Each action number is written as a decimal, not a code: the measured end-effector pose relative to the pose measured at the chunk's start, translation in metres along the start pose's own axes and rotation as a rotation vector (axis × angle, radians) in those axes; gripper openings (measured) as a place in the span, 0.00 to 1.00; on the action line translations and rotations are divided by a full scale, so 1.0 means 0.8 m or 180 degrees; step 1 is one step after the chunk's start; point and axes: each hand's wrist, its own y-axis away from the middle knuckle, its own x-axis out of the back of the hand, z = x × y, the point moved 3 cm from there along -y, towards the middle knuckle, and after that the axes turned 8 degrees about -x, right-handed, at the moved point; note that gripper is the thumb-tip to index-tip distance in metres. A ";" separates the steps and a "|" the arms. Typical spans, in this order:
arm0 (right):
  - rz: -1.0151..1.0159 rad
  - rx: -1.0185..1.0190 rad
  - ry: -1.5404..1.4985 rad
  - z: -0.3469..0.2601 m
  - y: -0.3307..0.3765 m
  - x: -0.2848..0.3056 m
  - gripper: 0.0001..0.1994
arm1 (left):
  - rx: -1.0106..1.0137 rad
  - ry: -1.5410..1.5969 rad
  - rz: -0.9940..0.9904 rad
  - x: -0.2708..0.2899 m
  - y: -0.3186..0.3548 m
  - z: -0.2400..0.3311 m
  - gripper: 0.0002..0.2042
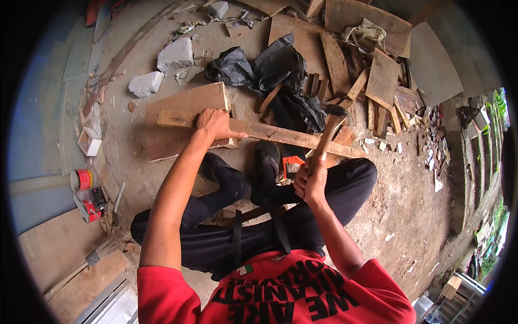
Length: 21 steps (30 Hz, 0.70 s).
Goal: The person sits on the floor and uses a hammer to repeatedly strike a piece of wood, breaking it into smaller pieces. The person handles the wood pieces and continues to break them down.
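My left hand (214, 123) is closed over a long, narrow wooden plank (259, 130), its thumb stretched along the wood. The plank's left part lies across a brown wooden box-like piece (183, 97), and its right end reaches above my right knee. A small dark mark or nail shows on the plank's face; I cannot tell which. My right hand (312, 181) grips a hammer (327, 138) by its wooden handle. The dark hammer head is raised and points away from me, past the plank's far edge in this view. Below the plank, an orange and black object (292, 165) lies beside my foot.
Black plastic sheeting (280, 62) lies beyond the plank. Scrap boards (382, 80) are heaped at the far right. White blocks (175, 54) sit at the far left. A round can (82, 180) and a bundle of thin sticks (107, 244) are on my left.
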 end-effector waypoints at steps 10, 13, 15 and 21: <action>-0.0106 -0.0180 0.0196 -0.059 0.009 0.007 0.27 | -0.0010 -0.0001 0.0103 0.000 0.003 -0.008 0.52; 0.0057 -0.0347 0.0298 -0.050 -0.010 -0.010 0.26 | -0.0022 0.0020 -0.0004 0.005 -0.004 -0.004 0.51; -0.0178 -0.0752 0.1850 -0.035 0.007 -0.001 0.26 | -0.0075 0.0021 -0.0074 0.006 -0.007 0.001 0.50; -0.0001 -0.0221 0.0728 -0.124 0.047 -0.027 0.25 | 0.0111 0.0129 0.0026 0.007 0.015 -0.010 0.51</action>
